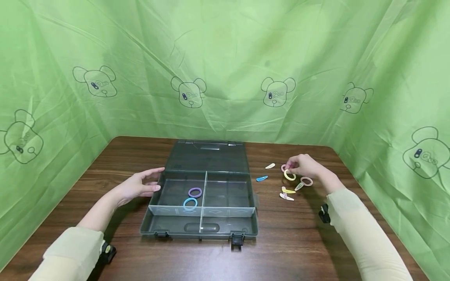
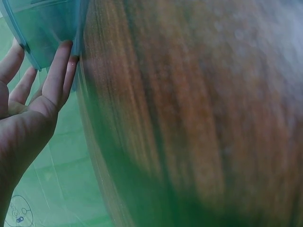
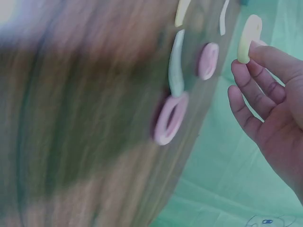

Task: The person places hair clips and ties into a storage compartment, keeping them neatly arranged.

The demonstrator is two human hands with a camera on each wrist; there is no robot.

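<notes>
My right hand (image 1: 306, 166) pinches a yellow hair tie (image 3: 244, 49) between thumb and fingertips; the right wrist view shows it raised off the table. Close by lie a pink hair tie (image 3: 202, 66) and another pink hair tie (image 1: 311, 181), whose ring meets a pale green hair clip (image 1: 299, 186). At the left side of an open grey plastic box (image 1: 145, 226), my left hand (image 1: 135, 186) has its fingertips right at the wall, fingers spread and loosely bent. Inside the box's back-left compartment are a purple hair tie (image 1: 190, 194) and a blue hair tie (image 1: 184, 203).
The box lid (image 1: 211, 158) lies folded back. Right of the box are a blue clip (image 1: 261, 178), a cream clip (image 1: 270, 166), a yellow clip (image 1: 290, 191) and a white clip (image 1: 288, 198). Green cloth (image 1: 232, 50) hangs around the wooden table (image 1: 281, 253).
</notes>
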